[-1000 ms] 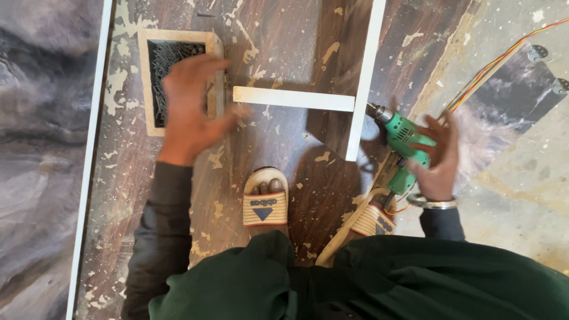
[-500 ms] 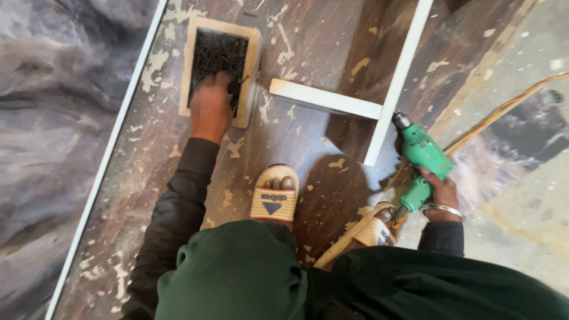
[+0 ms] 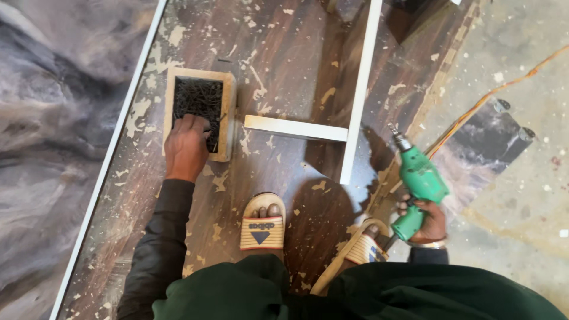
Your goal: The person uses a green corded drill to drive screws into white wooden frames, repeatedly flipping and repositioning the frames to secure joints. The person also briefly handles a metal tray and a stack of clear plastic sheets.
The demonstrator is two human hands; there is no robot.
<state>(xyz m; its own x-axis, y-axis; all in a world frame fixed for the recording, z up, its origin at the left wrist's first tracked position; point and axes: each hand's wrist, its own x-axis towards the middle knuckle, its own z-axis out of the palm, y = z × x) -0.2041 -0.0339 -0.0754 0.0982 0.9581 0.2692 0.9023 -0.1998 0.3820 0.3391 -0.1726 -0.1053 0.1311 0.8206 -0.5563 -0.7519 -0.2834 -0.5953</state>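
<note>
The left hand (image 3: 186, 148) digs its fingers into the small box (image 3: 228, 118) of dark screws (image 3: 198, 101) on the brown board (image 3: 284, 71). The right hand (image 3: 424, 219) grips the green drill (image 3: 418, 181) tight. The sharp screws could prick a finger or spill out.

Green drill (image 3: 419, 188) with orange cord (image 3: 492, 95). Dark brown board (image 3: 278, 83), flecked with pale splatter; white edging strips (image 3: 358, 95). Tan box (image 3: 227, 118) of black screws (image 3: 198, 102). Beige sandal (image 3: 262, 227), black sleeve (image 3: 159, 249).
</note>
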